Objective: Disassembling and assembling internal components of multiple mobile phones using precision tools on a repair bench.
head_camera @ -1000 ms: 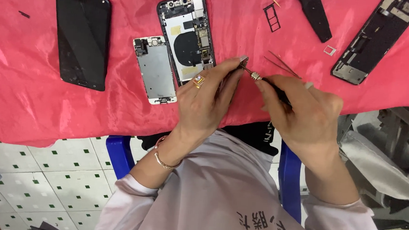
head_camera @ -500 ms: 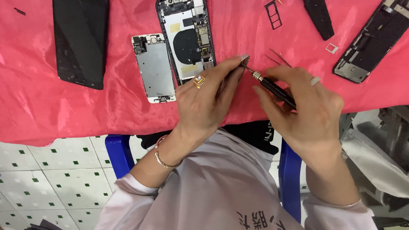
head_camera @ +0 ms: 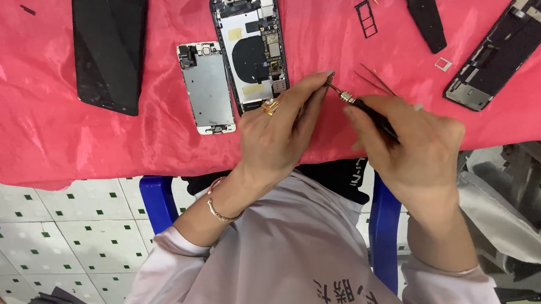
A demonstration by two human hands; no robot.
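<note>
The right hand (head_camera: 418,148) grips a black screwdriver (head_camera: 373,117), fingers wrapped tight around its handle. The left hand (head_camera: 281,134) pinches the metal tip (head_camera: 334,87) between closed fingertips, just beside the opened phone (head_camera: 252,44) on the red-covered counter (head_camera: 46,138). Whatever sits at the tip is too small to make out.

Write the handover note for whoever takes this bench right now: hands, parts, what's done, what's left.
Left hand: fingers pinched at the screwdriver tip, just right of the opened phone.
Right hand: grips the screwdriver by its dark handle, tip toward the left fingers.
Parts on the red cloth: metal plate left of the opened phone, black screen far left, tweezers above the right hand, second opened phone far right, SIM tray at top.
Done: phone opened, screen off.
Left: cannot tell whether a screw is on the tip; nothing is reassembled.
</note>
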